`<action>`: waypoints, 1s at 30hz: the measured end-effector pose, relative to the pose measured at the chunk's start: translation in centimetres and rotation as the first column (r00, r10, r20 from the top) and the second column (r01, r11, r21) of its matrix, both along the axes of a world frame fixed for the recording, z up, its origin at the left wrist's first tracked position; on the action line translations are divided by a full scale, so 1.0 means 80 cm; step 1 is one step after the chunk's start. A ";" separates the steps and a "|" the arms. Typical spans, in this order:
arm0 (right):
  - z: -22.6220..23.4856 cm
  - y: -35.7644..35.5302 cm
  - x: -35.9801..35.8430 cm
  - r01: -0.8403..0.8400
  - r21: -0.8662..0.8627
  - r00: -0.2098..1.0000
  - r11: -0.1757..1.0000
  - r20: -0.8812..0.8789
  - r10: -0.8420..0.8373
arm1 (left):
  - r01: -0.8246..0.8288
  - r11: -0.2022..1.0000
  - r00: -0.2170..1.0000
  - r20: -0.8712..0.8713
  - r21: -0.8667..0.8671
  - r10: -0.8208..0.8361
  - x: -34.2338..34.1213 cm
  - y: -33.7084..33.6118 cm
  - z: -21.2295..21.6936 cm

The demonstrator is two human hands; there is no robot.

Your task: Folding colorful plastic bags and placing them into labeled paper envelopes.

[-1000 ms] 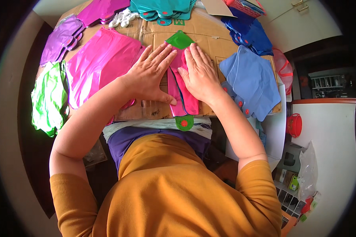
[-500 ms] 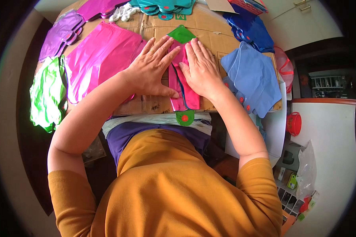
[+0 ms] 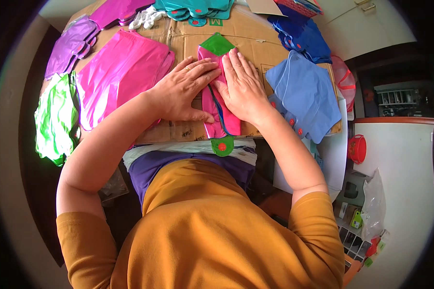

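My left hand [image 3: 183,89] and my right hand [image 3: 241,84] lie flat, side by side, pressing on a narrow folded pink bag [image 3: 216,113] on a sheet of brown cardboard [image 3: 255,41]. The pink piece has a green flap [image 3: 217,44] at its far end and a green tab with a red snap [image 3: 222,146] at its near end, hanging over the cardboard's edge. The fingers of both hands are spread and point away from me. Neither hand grips anything.
A stack of pink sheets [image 3: 120,72] lies left of my hands, with purple pieces [image 3: 72,45] and green pieces [image 3: 55,118] farther left. Light blue bags [image 3: 306,96] lie on the right, dark blue ones [image 3: 299,31] and teal ones [image 3: 193,7] behind. A red cup [image 3: 358,148] stands at right.
Both hands stay flat on the pink piece and have slid slightly along it. The view has shifted a little.
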State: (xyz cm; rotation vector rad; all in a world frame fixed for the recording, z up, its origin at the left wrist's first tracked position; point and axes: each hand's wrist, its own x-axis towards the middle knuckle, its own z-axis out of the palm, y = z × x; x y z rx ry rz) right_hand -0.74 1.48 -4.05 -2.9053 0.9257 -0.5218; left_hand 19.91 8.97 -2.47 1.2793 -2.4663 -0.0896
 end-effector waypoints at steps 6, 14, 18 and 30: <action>0.021 0.063 -0.027 -0.024 0.128 0.996 0.991 -0.083 0.035 | -0.019 1.000 0.999 0.026 0.025 0.018 0.001 0.001 -0.003; 0.029 0.131 -0.057 -0.036 0.170 0.990 0.985 -0.127 0.058 | -0.115 0.991 0.986 0.133 0.076 0.104 -0.003 0.003 0.007; 0.032 0.132 -0.060 -0.065 0.186 0.987 0.980 -0.133 0.091 | -0.130 0.985 0.983 0.147 0.116 0.113 -0.004 -0.001 0.012; 0.053 0.007 -0.068 -0.085 0.630 0.894 0.772 0.391 -0.220 | -0.109 0.988 0.991 0.084 0.105 0.100 0.002 -0.003 -0.001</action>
